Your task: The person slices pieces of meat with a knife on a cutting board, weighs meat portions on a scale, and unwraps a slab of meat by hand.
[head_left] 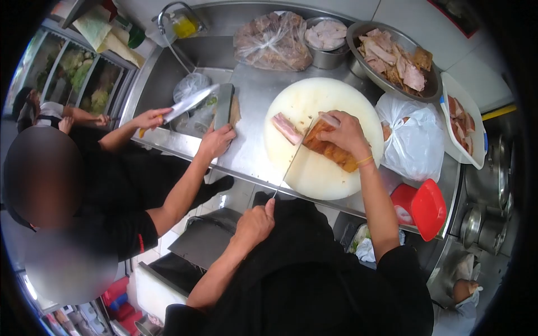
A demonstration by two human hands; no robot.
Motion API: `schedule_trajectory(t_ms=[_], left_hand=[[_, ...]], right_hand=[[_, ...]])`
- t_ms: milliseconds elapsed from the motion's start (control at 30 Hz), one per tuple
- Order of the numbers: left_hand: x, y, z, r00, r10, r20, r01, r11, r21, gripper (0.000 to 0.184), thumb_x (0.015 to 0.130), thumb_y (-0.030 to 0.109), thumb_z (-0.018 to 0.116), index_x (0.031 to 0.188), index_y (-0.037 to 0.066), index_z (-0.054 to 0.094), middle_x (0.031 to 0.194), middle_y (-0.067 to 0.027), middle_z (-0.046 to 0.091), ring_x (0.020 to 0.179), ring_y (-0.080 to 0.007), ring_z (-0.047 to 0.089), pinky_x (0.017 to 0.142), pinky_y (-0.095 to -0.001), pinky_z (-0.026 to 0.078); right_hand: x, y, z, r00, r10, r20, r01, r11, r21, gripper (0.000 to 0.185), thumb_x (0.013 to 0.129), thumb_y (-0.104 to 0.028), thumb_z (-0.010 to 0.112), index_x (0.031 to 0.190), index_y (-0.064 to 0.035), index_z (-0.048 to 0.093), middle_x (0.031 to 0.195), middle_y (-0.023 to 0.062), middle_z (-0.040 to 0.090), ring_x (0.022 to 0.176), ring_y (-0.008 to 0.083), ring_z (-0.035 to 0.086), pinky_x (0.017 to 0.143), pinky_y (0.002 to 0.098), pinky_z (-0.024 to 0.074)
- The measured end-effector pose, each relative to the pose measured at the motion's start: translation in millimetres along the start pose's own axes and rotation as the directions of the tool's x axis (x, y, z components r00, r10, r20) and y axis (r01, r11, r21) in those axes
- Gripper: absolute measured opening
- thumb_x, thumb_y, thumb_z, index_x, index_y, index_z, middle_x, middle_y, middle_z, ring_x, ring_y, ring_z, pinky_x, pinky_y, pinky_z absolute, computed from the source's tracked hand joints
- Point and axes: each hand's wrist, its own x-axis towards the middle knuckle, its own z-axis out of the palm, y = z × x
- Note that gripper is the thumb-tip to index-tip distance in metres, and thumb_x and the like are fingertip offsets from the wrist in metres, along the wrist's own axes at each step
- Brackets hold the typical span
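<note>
My left hand [255,225] is closed round the handle of a long knife [291,162], whose blade reaches over the round white cutting board [325,179] and meets the end of a browned piece of meat [336,152]. On top of that meat lies my right hand [343,134], fingers bent round its upper end, a yellow band at the wrist. A cut slice of pale pink meat [287,128] rests on the board, left of the blade, with small crumbs nearby.
A co-worker at the left holds another knife [190,103] and a grey block [223,105] beside the sink [147,95]. Behind the board are bagged meat [273,42] and a metal bowl [358,39] of meat. Right are a white bag [414,140] and a red container [428,210].
</note>
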Motion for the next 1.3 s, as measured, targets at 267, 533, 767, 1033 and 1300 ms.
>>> schedule_trajectory(t_ms=[267,533,767,1033,1300], left_hand=[[-16.8,-15.9,-6.2,0.992,0.04,-0.119,-0.064,0.976,-0.209,0.067,0.107,0.05,0.033,0.092,-0.004,0.07,0.091,-0.0355,0.065,0.097,-0.056,0.06,0.088,-0.0579,0.046],[-33.6,-25.7,-15.8,0.969,-0.22,-0.108,0.13,0.835,-0.534,0.071,0.107,0.049,0.037,0.079,-0.009,0.067,0.066,-0.0206,0.064,0.066,-0.0323,0.065,0.068,-0.0445,0.049],[-24.9,-45.6,-0.3,0.971,-0.128,-0.2,-0.007,0.826,-0.563,0.076,0.106,0.055,0.036,0.084,-0.01,0.068,0.059,-0.0111,0.057,0.054,-0.02,0.056,0.055,-0.0358,0.043],[-27.1,-46.4,0.0,0.973,-0.124,-0.192,-0.016,0.8,-0.6,0.077,0.106,0.059,0.034,0.081,-0.007,0.066,0.054,-0.0069,0.052,0.047,-0.0154,0.05,0.049,-0.0311,0.038],[-23.0,-57.9,8.0,0.986,-0.099,-0.134,0.005,0.821,-0.571,0.076,0.106,0.057,0.036,0.081,-0.008,0.067,0.055,-0.0069,0.053,0.048,-0.016,0.052,0.049,-0.0322,0.04]], right_hand=[[37.3,27.1,4.5,0.999,-0.049,-0.001,0.049,0.998,-0.035,0.053,0.068,-0.036,0.076,0.109,-0.0033,0.074,0.11,0.0192,0.068,0.105,0.0368,0.064,0.097,0.0411,0.0498],[5.6,-47.5,68.2,0.924,-0.365,-0.115,0.26,0.818,-0.513,0.05,0.079,-0.036,0.077,0.115,-0.002,0.072,0.122,0.0149,0.063,0.127,0.0311,0.049,0.11,0.0533,0.0326],[2.0,-46.5,138.0,0.951,-0.297,-0.083,0.268,0.929,-0.254,0.051,0.076,-0.006,0.07,0.123,0.0074,0.054,0.109,0.0216,0.059,0.1,0.0342,0.059,0.081,0.043,0.0534],[-19.2,-47.7,88.9,0.995,-0.097,0.037,0.084,0.96,0.266,0.027,0.075,-0.006,0.065,0.1,0.0032,0.065,0.091,0.0246,0.066,0.088,0.0369,0.068,0.081,0.0469,0.0541],[77.6,-6.3,-135.4,0.827,-0.041,-0.56,-0.006,0.997,-0.083,0.051,0.078,-0.015,0.067,0.126,-0.0036,0.059,0.108,0.0259,0.069,0.097,0.0427,0.068,0.085,0.05,0.0557]])
